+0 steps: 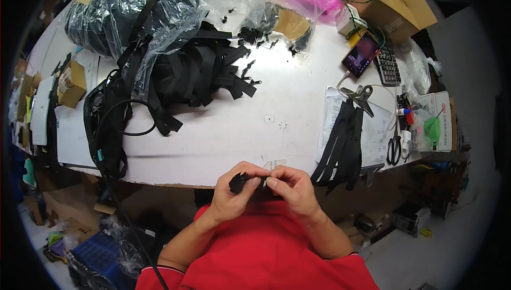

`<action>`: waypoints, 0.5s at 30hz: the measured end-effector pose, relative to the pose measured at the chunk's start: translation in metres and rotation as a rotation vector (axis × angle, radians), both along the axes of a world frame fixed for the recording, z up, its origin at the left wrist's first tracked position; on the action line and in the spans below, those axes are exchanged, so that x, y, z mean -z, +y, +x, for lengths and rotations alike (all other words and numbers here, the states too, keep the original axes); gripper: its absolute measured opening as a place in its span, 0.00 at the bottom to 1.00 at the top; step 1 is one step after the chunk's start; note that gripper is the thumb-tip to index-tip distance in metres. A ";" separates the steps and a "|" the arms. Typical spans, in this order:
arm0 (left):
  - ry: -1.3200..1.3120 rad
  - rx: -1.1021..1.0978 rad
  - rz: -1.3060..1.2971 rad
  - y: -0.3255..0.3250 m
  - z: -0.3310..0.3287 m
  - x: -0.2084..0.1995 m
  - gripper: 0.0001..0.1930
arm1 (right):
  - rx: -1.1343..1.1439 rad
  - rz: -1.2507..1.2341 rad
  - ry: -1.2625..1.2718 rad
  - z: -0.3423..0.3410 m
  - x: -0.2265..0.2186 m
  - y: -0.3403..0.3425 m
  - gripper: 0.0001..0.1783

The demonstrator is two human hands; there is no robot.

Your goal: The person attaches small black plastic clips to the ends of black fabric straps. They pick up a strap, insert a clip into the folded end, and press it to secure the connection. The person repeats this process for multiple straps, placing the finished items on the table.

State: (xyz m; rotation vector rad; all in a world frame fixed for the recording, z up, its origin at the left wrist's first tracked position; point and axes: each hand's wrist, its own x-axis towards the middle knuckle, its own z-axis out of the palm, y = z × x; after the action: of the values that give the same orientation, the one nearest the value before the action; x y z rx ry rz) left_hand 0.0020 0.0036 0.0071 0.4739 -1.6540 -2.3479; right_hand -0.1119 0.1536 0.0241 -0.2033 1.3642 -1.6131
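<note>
Close to my body, at the table's front edge, both hands meet with fingers pinched. My left hand (230, 197) is closed on a folded black zipper strip (238, 183), its dark end sticking out past the fingers. My right hand (299, 193) pinches at the same spot; a small dark piece shows between the thumb tips, too hidden to tell strip end from slider. Several black zipper strips (343, 143) lie just right of my right hand, under a metal bulldog clip (362, 98). A large heap of black zipper strips (183, 74) lies ahead on the left.
Loose black zipper sliders (250, 35) lie at the back by clear plastic bags. A wrapped black bundle (114, 18) stands back left. To the right are a phone (360, 54), a calculator (387, 67), scissors (394, 149) and cardboard boxes (396, 15). A black cable (109, 183) runs down at left.
</note>
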 end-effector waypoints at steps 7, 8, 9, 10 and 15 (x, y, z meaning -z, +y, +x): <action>-0.061 -0.053 0.069 0.004 0.001 0.005 0.09 | -0.052 0.061 0.371 0.007 0.015 0.000 0.03; -0.043 -0.062 0.039 0.004 0.002 0.007 0.09 | -0.063 0.076 0.402 0.007 0.015 0.001 0.03; -0.020 -0.073 -0.021 0.004 0.001 0.007 0.09 | -0.071 0.093 0.433 0.006 0.013 0.001 0.03; 0.004 -0.085 -0.081 0.004 0.000 0.008 0.09 | -0.080 0.109 0.465 0.006 0.012 0.001 0.03; 0.051 -0.110 -0.244 0.005 -0.002 0.005 0.09 | 0.099 0.053 0.510 0.015 0.021 -0.007 0.04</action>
State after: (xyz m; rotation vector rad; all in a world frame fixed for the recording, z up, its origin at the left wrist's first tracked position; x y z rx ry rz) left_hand -0.0004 0.0081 0.0020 0.4397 -1.8100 -2.0301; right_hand -0.0965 0.1462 0.0033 -0.5519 1.8232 -1.6704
